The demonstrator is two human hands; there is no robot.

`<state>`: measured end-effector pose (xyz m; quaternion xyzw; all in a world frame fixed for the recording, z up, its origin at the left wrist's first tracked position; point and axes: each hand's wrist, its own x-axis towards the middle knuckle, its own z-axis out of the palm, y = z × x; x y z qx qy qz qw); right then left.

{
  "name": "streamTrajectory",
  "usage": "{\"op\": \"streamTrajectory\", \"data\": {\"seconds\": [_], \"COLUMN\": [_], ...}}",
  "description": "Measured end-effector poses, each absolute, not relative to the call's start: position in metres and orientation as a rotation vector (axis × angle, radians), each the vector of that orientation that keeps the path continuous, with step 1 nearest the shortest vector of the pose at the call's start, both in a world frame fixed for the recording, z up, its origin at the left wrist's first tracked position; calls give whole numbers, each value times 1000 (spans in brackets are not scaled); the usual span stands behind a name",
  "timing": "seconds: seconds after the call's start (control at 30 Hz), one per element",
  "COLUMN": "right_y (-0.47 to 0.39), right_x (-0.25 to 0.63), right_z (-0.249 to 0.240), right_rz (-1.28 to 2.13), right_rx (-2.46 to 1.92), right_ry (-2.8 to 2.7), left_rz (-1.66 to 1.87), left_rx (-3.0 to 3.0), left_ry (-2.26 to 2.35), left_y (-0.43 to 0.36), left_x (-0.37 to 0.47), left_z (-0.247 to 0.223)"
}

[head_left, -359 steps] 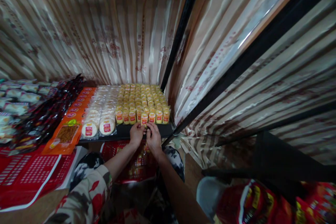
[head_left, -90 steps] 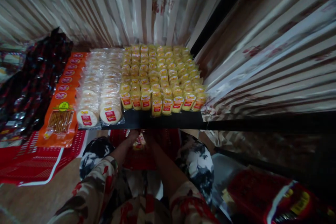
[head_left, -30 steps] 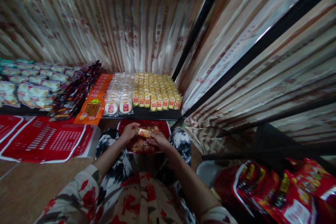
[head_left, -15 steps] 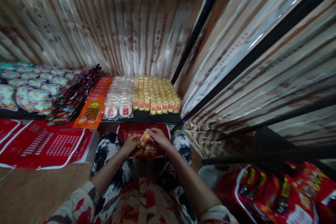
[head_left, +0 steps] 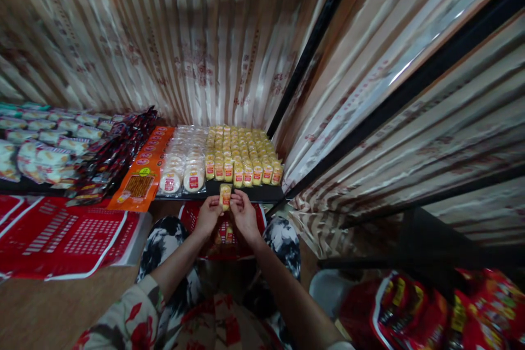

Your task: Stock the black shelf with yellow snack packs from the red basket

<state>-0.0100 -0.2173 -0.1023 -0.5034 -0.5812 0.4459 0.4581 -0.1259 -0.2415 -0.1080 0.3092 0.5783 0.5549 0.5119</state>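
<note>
A small yellow snack packet is held upright between my left hand and my right hand, both with fingers closed on its sides. It is just in front of the shelf edge, above a red basket between my knees. A few similar packets show inside the basket. Beyond my hands, rows of yellow packets stand close together on the black shelf. To their left are round white crackers in clear wrappers.
An orange bag, dark packets and white packets fill the shelf's left side. Red baskets lie below. Black frame bars and red snack bags are at the right.
Both hands have moved forward, toward the shelf, with the packet. The packet was tilted over the basket and is now upright near the shelf edge. The view has shifted slightly.
</note>
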Motion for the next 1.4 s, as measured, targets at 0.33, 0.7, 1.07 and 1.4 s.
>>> {"op": "streamTrajectory", "data": {"seconds": [0.33,0.7,1.07,1.4], "right_y": [-195,-185,-181,-182], "right_x": [-20,-21,-17,-9], "right_z": [-98,-115,-121,-124], "right_rz": [682,679,567,381], "right_rx": [-1242,-1211,-1161,-1208], "right_ry": [-1782,-1758,-1737,-1789], "left_rz": [1379,1334,1199,1268], "left_rx": [1004,1159,1306,1319], "left_ry": [1667,1857,2040,1992], "left_y": [-186,-170,-170,-167], "left_x": [-124,-120,-118,-119], "left_z": [-107,-110,-103,-110]}}
